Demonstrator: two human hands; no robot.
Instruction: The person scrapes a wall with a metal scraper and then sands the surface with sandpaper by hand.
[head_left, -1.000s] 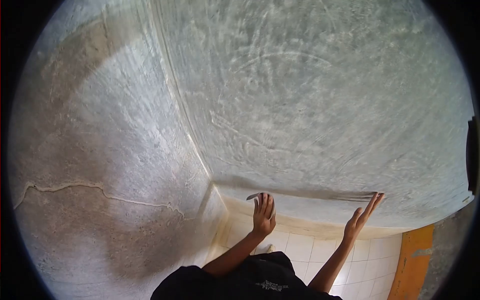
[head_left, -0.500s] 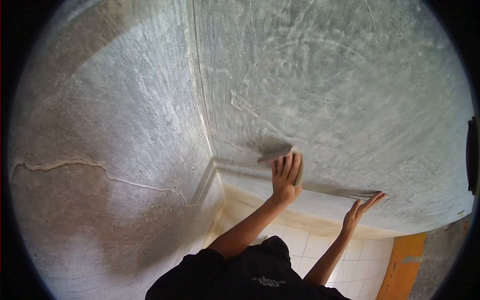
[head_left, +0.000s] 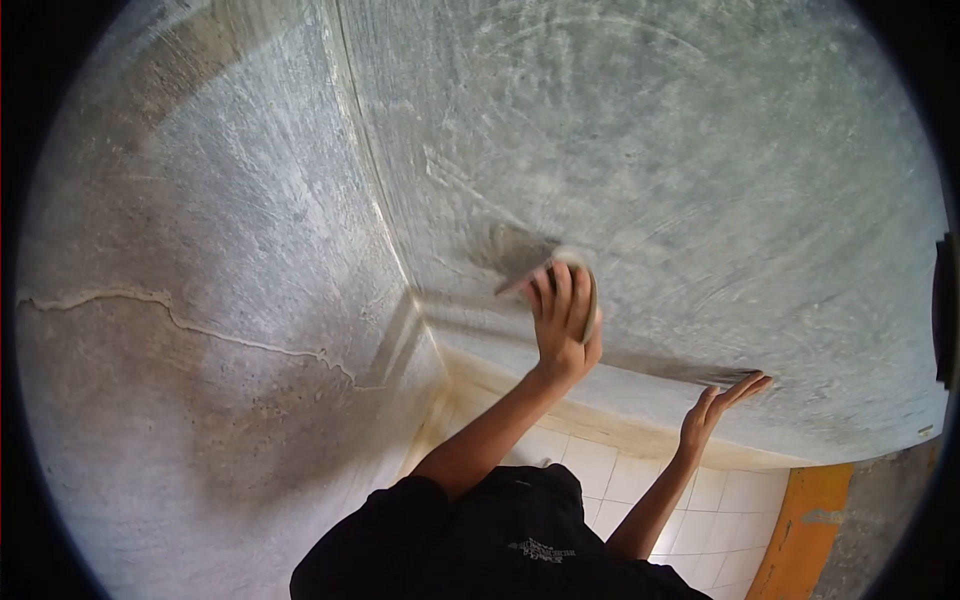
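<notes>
My left hand (head_left: 564, 320) presses a thin, bent sheet of sandpaper (head_left: 527, 277) against the grey plastered wall (head_left: 650, 180). Its fingers lie over the sheet, which sticks out beyond the fingertips on the left and shows a pale edge along the thumb side. Beneath it the wall carries a dark smudge of shadow. Lower and to the right, my right hand (head_left: 728, 396) is open, fingers stretched out, and rests on the same wall with nothing visible in it.
A second rough wall (head_left: 230, 220) meets this one at a corner on the left, and a long raised crack (head_left: 245, 341) crosses it. White floor tiles (head_left: 590, 465) lie below. An orange-painted strip (head_left: 805, 520) stands at lower right.
The view has shifted, so the wall corner and crack sit further left and higher. My left hand has slid the sandpaper a little up the wall. My right hand stays in place.
</notes>
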